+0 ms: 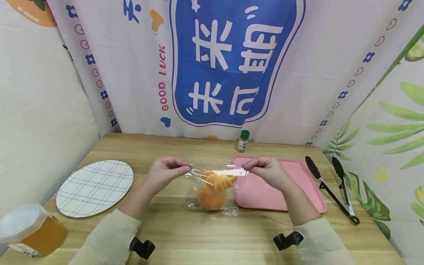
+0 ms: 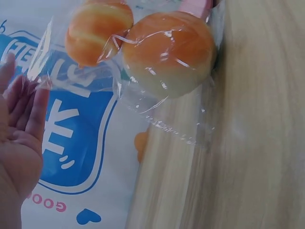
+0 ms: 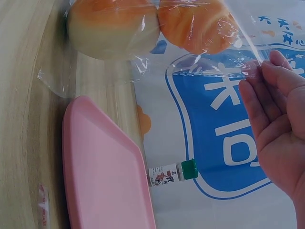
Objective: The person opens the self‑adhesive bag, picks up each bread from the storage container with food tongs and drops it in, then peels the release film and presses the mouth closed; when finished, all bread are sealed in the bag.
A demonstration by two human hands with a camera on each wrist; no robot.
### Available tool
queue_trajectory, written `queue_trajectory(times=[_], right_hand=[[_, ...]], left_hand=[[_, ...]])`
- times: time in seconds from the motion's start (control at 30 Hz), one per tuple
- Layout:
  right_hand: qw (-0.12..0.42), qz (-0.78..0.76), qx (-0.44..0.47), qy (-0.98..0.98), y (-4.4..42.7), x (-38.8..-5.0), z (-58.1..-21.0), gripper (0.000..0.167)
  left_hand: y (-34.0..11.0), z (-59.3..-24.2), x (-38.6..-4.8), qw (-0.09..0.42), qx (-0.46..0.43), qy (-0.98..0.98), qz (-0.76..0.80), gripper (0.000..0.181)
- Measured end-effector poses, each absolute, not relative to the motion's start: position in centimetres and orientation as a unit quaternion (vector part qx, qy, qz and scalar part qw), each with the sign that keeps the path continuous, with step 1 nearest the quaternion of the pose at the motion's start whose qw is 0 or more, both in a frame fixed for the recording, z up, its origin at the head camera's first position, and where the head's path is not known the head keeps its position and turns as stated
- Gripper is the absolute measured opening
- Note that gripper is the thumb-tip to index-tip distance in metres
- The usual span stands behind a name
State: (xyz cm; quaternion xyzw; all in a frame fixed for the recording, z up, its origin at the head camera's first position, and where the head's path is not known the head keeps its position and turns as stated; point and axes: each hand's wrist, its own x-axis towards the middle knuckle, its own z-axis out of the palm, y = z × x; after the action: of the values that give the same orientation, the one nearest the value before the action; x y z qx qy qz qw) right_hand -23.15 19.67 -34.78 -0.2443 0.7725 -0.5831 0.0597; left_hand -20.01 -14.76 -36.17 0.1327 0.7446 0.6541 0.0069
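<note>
A clear plastic bag [image 1: 192, 200] stands upright on the wooden table, its upper edge stretched between both hands. Inside are a round bun [image 1: 212, 198] at the bottom and a ridged, golden bread piece [image 1: 218, 181] on top of it. My left hand [image 1: 168, 173] pinches the bag's left upper corner between thumb and fingers. At the opposite corner, my right hand [image 1: 268, 172] pinches the film the same way. Both breads show through the film in the left wrist view, the bun [image 2: 169, 55] nearest the camera.
A pink tray [image 1: 265, 193] lies right of the bag, with black-handled tongs [image 1: 334, 195] beyond it. Behind stands a green-capped spice bottle [image 1: 243, 141]. On the left are a checked oval mat [image 1: 96, 187] and a lidded tub of amber contents [image 1: 46, 235]. A printed curtain [image 1: 145, 73] hangs behind.
</note>
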Motion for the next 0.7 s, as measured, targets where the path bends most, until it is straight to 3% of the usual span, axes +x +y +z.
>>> queue_trajectory(times=[0.17, 0.7], right_hand=[[0.055, -0.576, -0.249, 0.777, 19.5, -23.0, -34.5, 0.010], [0.114, -0.493, -0.264, 0.821, 20.4, -23.3, -33.5, 0.017]], left_hand=[[-14.5, -36.2, -20.0, 0.004, 0.110, 0.762, 0.638, 0.021], [-14.6, -35.4, -19.9, 0.018, 0.144, 0.782, 0.606, 0.018]])
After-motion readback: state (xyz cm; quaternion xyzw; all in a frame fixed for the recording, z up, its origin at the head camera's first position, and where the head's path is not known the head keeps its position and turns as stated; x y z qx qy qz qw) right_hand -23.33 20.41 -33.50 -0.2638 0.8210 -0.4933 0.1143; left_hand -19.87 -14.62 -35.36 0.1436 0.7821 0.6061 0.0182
